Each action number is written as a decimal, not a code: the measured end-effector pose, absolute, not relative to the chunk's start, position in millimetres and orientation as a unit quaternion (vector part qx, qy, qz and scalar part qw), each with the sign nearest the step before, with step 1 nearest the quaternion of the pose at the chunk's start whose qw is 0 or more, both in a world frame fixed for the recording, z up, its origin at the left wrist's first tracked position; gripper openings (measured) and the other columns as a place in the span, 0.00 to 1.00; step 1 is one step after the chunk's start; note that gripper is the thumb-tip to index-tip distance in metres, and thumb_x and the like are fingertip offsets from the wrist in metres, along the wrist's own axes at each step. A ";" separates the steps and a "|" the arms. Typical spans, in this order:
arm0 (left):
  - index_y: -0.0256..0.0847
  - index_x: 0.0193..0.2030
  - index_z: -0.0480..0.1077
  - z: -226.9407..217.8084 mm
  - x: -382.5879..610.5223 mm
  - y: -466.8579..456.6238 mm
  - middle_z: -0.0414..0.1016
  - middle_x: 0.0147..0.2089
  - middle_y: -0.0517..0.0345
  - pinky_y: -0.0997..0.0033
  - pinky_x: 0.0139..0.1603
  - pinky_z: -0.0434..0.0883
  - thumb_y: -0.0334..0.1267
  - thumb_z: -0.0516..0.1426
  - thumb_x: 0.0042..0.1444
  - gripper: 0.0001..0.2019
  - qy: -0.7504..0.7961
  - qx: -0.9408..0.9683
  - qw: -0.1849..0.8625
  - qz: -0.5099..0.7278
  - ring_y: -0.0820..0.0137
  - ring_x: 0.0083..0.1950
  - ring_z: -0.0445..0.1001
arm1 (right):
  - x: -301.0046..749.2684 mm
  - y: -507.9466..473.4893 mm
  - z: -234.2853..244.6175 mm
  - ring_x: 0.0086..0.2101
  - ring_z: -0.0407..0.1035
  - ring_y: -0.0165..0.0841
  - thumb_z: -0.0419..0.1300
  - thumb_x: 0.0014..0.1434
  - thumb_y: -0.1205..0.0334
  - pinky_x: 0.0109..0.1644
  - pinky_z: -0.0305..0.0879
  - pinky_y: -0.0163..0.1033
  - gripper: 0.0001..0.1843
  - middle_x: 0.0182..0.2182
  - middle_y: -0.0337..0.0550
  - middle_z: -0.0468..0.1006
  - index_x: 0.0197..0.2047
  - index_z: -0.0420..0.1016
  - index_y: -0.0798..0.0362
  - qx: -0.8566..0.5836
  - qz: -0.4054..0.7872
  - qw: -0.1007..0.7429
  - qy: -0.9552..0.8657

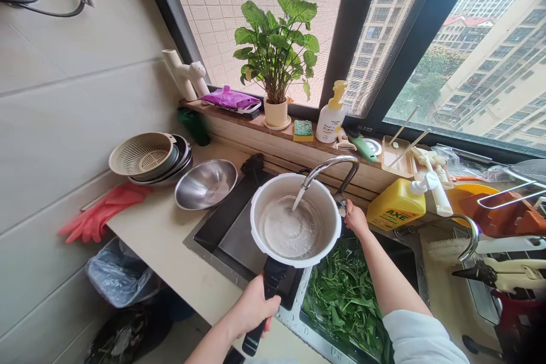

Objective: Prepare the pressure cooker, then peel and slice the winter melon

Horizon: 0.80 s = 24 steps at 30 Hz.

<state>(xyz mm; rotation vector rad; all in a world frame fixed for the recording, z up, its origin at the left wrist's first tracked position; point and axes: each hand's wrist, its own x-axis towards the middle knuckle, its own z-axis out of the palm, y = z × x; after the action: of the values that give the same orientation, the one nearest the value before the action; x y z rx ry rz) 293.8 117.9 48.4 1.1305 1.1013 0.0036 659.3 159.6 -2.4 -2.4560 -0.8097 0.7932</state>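
My left hand point(255, 306) is wrapped round the black handle of a silver pressure cooker pot point(260, 239), held over the sink point(213, 239). Water runs from the curved chrome faucet point(327, 160) into the pot, and some water covers its bottom. Beyond the pot's right rim, my right hand point(355, 218) is closed at the faucet's lever, which its fingers mostly hide. Below the right forearm, green leafy vegetables point(345, 296) fill the right basin.
A steel bowl point(206, 184) and stacked colanders point(143, 156) stand on the left counter beside red rubber gloves point(106, 210). A yellow detergent jug point(396, 205) stands right of the faucet. The sill holds a potted plant point(276, 111), a sponge point(303, 130) and a soap bottle point(330, 119).
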 end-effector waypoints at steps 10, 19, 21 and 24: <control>0.42 0.44 0.58 54.0 295.0 117.7 0.60 0.16 0.73 0.78 0.12 0.64 0.36 0.58 0.49 0.16 0.490 0.505 0.710 0.006 0.77 0.14 0.60 | 654.1 158.5 4.5 0.17 0.64 0.30 0.31 0.65 0.44 0.27 0.61 0.37 0.32 0.17 0.41 0.70 0.24 0.66 0.51 -0.886 0.283 0.228 -0.289; 0.42 0.43 0.57 52.4 295.6 116.9 0.60 0.17 0.73 0.78 0.11 0.62 0.32 0.56 0.50 0.14 0.497 0.509 0.703 0.008 0.77 0.14 0.60 | 654.3 159.6 3.9 0.16 0.64 0.30 0.32 0.65 0.44 0.27 0.61 0.36 0.31 0.18 0.41 0.71 0.23 0.64 0.51 -0.884 0.281 0.243 -0.285; 0.42 0.43 0.56 51.1 295.3 116.4 0.62 0.18 0.72 0.78 0.11 0.62 0.32 0.56 0.50 0.14 0.497 0.507 0.704 0.012 0.77 0.14 0.60 | 654.2 157.7 0.8 0.16 0.64 0.30 0.32 0.65 0.44 0.27 0.61 0.36 0.31 0.18 0.41 0.72 0.23 0.64 0.51 -0.882 0.280 0.246 -0.287; 0.42 0.43 0.56 50.0 295.0 115.0 0.61 0.17 0.72 0.78 0.11 0.62 0.32 0.55 0.51 0.14 0.494 0.509 0.705 0.014 0.77 0.14 0.60 | 649.8 150.3 -6.3 0.17 0.66 0.30 0.31 0.65 0.44 0.27 0.62 0.36 0.32 0.20 0.42 0.73 0.25 0.66 0.51 -0.883 0.278 0.248 -0.284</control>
<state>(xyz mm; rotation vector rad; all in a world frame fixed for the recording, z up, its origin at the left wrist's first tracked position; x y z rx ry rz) 295.0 115.0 50.0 1.1308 1.0976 0.0307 649.8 150.3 -6.3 -2.4073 -0.7726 0.7582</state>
